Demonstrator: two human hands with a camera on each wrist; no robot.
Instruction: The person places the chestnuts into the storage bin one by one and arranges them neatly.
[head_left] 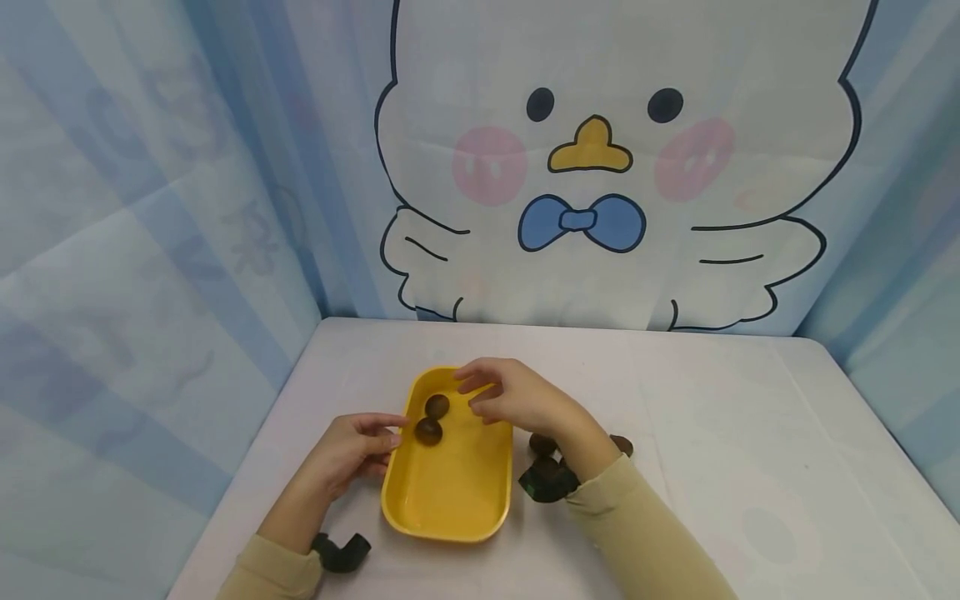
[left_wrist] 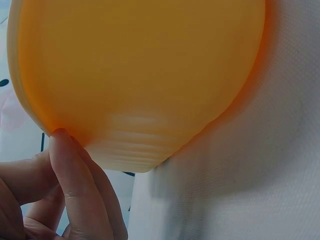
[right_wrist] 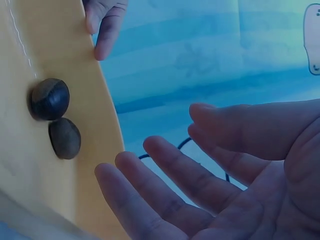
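Note:
Two brown chestnuts (head_left: 429, 431) lie against each other inside a yellow tray (head_left: 447, 508), close to its left wall. My left hand (head_left: 358, 450) pinches the tray's left rim between thumb and fingers, and the left wrist view shows the fingertips (left_wrist: 61, 142) on the tray's edge. Over the tray's far right corner hovers my right hand (head_left: 517, 392), its fingers spread and relaxed. The right wrist view shows nothing in that palm, with the chestnut pair (right_wrist: 50, 100) beyond the fingertips.
More chestnuts (head_left: 543, 444) lie on the white table (head_left: 720, 467) right of the tray, partly hidden by my right wrist. One chestnut (head_left: 622, 445) shows past the forearm. A printed cloth (head_left: 585, 275) hangs behind the table, with curtains on both sides.

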